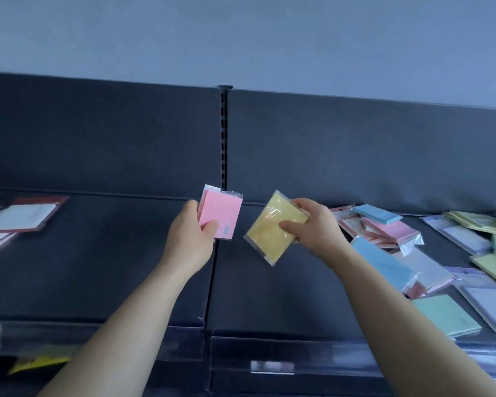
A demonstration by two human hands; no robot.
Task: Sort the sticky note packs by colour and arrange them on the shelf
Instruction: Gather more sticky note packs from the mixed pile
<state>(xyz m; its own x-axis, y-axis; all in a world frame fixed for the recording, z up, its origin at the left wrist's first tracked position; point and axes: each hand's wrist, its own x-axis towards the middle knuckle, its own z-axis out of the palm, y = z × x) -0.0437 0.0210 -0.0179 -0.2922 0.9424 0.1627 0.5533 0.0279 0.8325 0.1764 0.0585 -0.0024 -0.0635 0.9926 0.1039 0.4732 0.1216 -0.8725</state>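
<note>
Just below the black slotted upright post [224, 138] of the dark metal shelf [98, 267], the left hand [191, 233] holds a pink film-wrapped sticky note pack [221, 214], fingers [209, 226] clamped on its left side. Right of the post, the right hand [312, 227] clamps a yellow film-wrapped pack [272, 227] by its right edge. These 2 packs look light and stiff, the film likely slippery; gripping across opposite edges should hold best.
</note>
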